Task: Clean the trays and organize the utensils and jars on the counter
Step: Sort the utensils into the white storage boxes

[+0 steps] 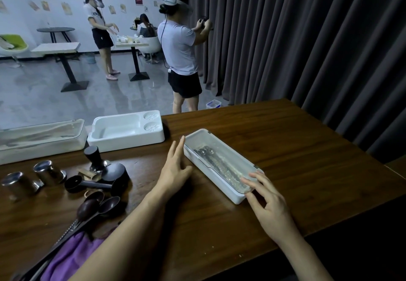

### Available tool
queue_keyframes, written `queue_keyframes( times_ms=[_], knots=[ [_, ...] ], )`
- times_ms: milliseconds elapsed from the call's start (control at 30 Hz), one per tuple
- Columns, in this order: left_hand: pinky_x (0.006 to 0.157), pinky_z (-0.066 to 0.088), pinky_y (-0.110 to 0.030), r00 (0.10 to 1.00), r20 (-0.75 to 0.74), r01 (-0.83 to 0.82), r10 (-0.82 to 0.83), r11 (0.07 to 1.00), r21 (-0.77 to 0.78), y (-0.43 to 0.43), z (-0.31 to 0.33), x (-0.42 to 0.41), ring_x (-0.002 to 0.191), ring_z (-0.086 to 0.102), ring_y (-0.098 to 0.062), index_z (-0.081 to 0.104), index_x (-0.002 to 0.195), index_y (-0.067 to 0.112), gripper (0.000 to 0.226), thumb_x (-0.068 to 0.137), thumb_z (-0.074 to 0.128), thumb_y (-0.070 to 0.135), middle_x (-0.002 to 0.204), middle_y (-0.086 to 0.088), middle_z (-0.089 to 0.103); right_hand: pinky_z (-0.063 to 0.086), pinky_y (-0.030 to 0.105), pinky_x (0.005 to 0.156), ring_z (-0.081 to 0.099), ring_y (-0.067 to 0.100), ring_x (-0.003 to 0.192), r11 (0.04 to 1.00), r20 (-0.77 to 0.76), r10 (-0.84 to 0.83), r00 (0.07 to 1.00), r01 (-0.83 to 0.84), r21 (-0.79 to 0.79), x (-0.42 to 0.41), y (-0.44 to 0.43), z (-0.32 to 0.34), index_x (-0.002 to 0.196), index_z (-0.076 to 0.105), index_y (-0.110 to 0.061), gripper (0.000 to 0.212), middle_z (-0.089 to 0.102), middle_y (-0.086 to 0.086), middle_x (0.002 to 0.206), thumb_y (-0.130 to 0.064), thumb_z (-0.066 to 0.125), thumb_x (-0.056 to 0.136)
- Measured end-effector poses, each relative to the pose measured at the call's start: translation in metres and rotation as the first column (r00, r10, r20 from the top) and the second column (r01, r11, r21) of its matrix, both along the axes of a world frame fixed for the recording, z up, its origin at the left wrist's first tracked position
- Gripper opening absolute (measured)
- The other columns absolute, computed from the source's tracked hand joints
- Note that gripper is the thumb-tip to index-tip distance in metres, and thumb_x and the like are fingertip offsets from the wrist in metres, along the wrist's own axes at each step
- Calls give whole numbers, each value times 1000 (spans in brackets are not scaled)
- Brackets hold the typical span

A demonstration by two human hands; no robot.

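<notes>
From the head camera, a white utensil box point(211, 172) with a clear lid point(228, 162) lies slantwise on the wooden worktop point(296, 170), right of the middle, and a bundle of metal spoons point(208, 154) shows through the lid. The left hand point(175, 170) lies against the box's far-left end. Its fingers point(179, 148) are straight and close together and touch the wall without curling round it. The right hand point(268, 201) is at the near end. Its fingers point(246, 180) are spread and slightly bent, and the tips rest on the lid's edge, pinching nothing.

To the left, an open white tray point(127, 142) with two round recesses stands at the worktop's far edge, with a second long lidded tray point(41, 146) beside it. Nearer are two steel jars point(49, 173), a tamper point(96, 155), several dark scoops point(98, 203) and a purple cloth point(72, 256) at the near edge. People in headsets stand in the room beyond.

The step in hand looks like placing or squaring up the filled spoon box; whether the lid is fully seated I cannot tell. Next, the box probably needs sliding into line with the other trays, both hands guiding the ends so that the lid stays on. The loose scoops, the tamper and the jars still lie unsorted, and the open tray has yet to be wiped with the cloth.
</notes>
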State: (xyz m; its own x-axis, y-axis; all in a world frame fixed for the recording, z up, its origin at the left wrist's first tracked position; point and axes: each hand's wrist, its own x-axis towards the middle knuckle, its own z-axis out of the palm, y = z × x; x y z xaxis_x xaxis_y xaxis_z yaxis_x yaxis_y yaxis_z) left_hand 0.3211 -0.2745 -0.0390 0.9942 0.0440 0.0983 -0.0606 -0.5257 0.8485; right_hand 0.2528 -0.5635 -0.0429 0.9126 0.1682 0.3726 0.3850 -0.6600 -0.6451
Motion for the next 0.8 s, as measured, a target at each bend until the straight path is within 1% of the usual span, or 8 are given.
queue_keyframes(
  times_ms=[67, 167, 267, 367, 433, 500, 633, 800],
  knots=[
    [109, 37, -36, 1000, 12, -5, 4, 999, 32, 1, 6, 0, 148, 32, -23, 13, 155, 59, 91, 92, 53, 9, 171, 12, -5, 27, -1, 98, 32, -17, 134, 1000, -16, -12, 1000, 12, -12, -1, 2, 0, 127, 67, -32, 34, 48, -25, 139, -17, 63, 97],
    [120, 30, -46, 1000, 23, 7, -9, 997, 80, 2, 14, 7, 152, 28, -24, 22, 156, 55, 67, 101, 47, 26, 171, 12, -3, 26, 4, 102, 30, -16, 135, 999, -36, -24, 999, 23, -25, -2, 4, -2, 126, 66, -32, 34, 40, -33, 139, -16, 61, 97],
    [120, 27, -45, 1000, -4, -4, 5, 996, 91, 1, 18, 14, 152, 28, -23, 31, 155, 50, 52, 105, 44, 47, 171, 12, 1, 28, 16, 107, 26, -15, 137, 999, -34, -27, 999, 25, -40, -4, 8, -6, 124, 63, -32, 34, 35, -36, 140, -16, 63, 94],
    [118, 29, -46, 999, -30, -22, 25, 995, 101, 1, 16, 17, 151, 30, -21, 39, 153, 45, 58, 99, 48, 62, 171, 9, 8, 30, 21, 108, 26, -11, 139, 999, -60, -30, 998, 30, 10, -6, 15, -6, 120, 59, -37, 32, 37, -30, 141, -42, 66, 89],
    [117, 31, -47, 999, -36, -29, 33, 994, 109, 3, 14, 17, 151, 31, -20, 43, 151, 43, 61, 95, 52, 67, 170, 7, 15, 30, 20, 108, 26, -10, 139, 998, -54, -52, 997, 54, 26, -5, 19, -6, 117, 59, -36, 43, 41, -23, 141, -63, 63, 84],
    [113, 35, -43, 999, -8, -41, 42, 994, 100, 5, 11, 17, 149, 33, -16, 47, 147, 39, 61, 94, 55, 68, 167, 8, 26, 30, 22, 108, 23, -14, 138, 996, -51, -80, 995, 82, 39, -2, 22, -8, 113, 60, -34, 46, 43, -19, 140, -69, 62, 83],
    [96, 41, -31, 996, 68, -62, 58, 997, 53, 9, 6, 8, 132, 50, -10, 52, 136, 32, 52, 94, 60, 61, 148, 15, 50, 29, 27, 114, 23, -3, 146, 992, -23, -105, 994, 107, 64, 0, 26, -10, 107, 61, -33, 34, 47, -17, 138, -57, 65, 84],
    [97, 52, -43, 988, 58, -142, 143, 990, -23, 18, -6, -9, 117, 59, -14, 50, 125, 43, 48, 87, 64, 69, 136, 14, 55, 29, 30, 116, 24, 2, 148, 988, -9, -134, 991, 134, 71, -2, 32, -8, 107, 61, -36, 24, 52, -15, 141, -37, 73, 86]
  ],
)
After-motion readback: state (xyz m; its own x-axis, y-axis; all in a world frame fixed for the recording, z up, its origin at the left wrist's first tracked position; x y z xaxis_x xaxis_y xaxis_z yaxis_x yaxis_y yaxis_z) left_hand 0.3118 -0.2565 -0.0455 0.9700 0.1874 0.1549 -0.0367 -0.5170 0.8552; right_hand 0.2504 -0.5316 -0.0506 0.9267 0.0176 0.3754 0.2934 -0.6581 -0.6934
